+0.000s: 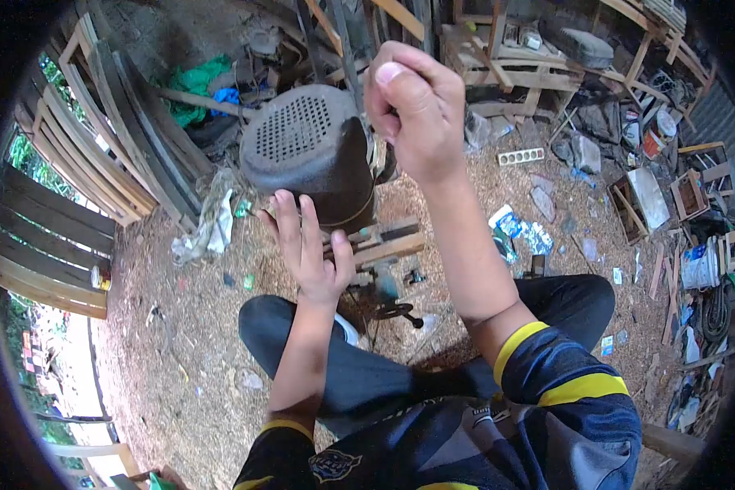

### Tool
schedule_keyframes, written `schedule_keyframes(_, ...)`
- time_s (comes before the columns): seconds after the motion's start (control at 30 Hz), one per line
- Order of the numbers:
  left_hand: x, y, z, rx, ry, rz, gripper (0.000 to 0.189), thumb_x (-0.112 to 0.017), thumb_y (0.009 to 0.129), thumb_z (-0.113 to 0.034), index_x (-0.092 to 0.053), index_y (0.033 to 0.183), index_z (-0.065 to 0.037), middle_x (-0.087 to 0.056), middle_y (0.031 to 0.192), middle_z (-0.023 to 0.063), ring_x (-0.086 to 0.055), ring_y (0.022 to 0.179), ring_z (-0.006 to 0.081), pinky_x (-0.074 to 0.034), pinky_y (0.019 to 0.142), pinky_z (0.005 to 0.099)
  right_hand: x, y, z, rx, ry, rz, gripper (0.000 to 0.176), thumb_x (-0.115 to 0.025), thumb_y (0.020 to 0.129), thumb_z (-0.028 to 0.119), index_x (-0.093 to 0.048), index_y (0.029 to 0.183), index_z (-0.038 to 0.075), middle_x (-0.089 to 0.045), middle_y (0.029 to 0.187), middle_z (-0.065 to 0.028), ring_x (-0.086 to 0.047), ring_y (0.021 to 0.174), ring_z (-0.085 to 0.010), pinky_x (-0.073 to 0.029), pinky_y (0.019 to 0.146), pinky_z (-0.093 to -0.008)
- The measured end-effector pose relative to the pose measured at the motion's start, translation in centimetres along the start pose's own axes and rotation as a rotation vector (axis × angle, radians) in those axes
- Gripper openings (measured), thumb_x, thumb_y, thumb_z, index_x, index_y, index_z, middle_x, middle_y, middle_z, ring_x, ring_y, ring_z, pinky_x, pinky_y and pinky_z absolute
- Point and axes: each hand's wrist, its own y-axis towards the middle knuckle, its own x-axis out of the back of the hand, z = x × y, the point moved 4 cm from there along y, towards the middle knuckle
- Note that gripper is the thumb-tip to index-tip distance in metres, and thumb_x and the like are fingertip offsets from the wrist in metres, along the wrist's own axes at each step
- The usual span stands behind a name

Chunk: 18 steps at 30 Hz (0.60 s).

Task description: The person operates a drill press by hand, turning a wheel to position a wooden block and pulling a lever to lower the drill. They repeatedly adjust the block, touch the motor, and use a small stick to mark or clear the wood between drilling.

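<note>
Shirt crest: the badge low on your shirt carries letters too small to read; more lettering on the chest lies turned and cannot be made out.
Blue-and-white packet: this wrapper, printed, lies on the chip-covered floor to the right of the drum-shaped housing; its words are blurred.
Tin and bucket: a yellow-and-red tin sits by the slatted boards at the floor's left edge, and a white bucket with a blue label stands at its right edge; you can read neither.
Dark housing: the drum-shaped housing is ahead of you, between your knees and the floor's far edge, its perforated cover tilted up towards you.
Left hand: your left hand is spread and grasping nothing, fingertips at the housing's near side; you cannot tell whether they touch.
Right hand: your right hand is clenched, raised right of the housing; whether anything small is inside does not show.
Wood and wheel: wooden pieces lie just below the housing, with a dark handwheel nearer you, between your legs.
Open room: floor with scattered scraps stretches from your left leg to the left edge; clutter crowds the far and right edges.
</note>
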Motion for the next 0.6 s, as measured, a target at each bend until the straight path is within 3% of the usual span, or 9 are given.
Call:
schedule_keyframes(0.2,-0.3,-1.1,0.1,-0.035,0.067,0.019,0.063,-0.042,0.101,-0.021,-0.033,0.159,0.003,-0.016,0.169,0.0286,-0.014,0.157,0.0471,-0.004,0.126,0.0590,-0.1,-2.4,1.6,0.044,-0.034,0.017,0.024,-0.058,0.093,0.015,-0.056,0.076,-0.001,-0.051,0.063,-0.0020,-0.046,0.058,-0.0090,-0.036,0.054,-0.0275)
schedule_keyframes(0.27,-0.2,-1.2,-0.2,-0.032,0.027,0.010,0.063,-0.039,0.103,-0.024,-0.032,0.159,0.002,-0.014,0.169,0.0289,-0.012,0.157,0.0470,-0.004,0.126,0.0589,-0.4,-3.8,2.0,0.075,-0.095,-0.023,0.031,-0.058,0.093,0.023,-0.051,0.072,0.000,-0.044,0.059,-0.0009,-0.040,0.052,-0.0096,-0.028,0.047,-0.0273)
schedule_keyframes(0.37,0.2,-1.6,-0.4,-0.035,0.052,0.076,0.064,-0.036,0.104,-0.028,-0.030,0.160,0.002,-0.012,0.169,0.0292,-0.010,0.157,0.0471,-0.007,0.126,0.0591,-0.5,-6.7,2.8,0.121,-0.118,-0.022,0.034,-0.058,0.089,0.027,-0.049,0.069,0.001,-0.045,0.058,-0.0030,-0.043,0.050,-0.0151,-0.029,0.046,-0.0307)
schedule_keyframes(0.43,0.7,-1.9,-0.4,-0.022,0.001,0.096,0.064,-0.037,0.101,-0.026,-0.035,0.158,0.002,-0.016,0.169,0.0274,-0.013,0.157,0.0452,-0.008,0.126,0.0591,-0.5,-8.5,3.5,0.132,-0.118,0.005,0.029,-0.059,0.084,0.022,-0.051,0.067,0.000,-0.051,0.060,-0.0067,-0.052,0.053,-0.0188,-0.038,0.050,-0.0324)
schedule_keyframes(0.6,2.4,-1.2,-0.3,-0.003,-0.077,0.109,0.061,-0.043,0.092,-0.020,-0.052,0.149,0.000,-0.033,0.166,0.0199,-0.025,0.157,0.0354,-0.013,0.125,0.0618,-0.9,-10.4,4.0,0.097,-0.103,-0.083,0.031,-0.059,0.083,0.025,-0.050,0.064,0.002,-0.049,0.059,-0.0061,-0.048,0.053,-0.0191,-0.036,0.050,-0.0338)
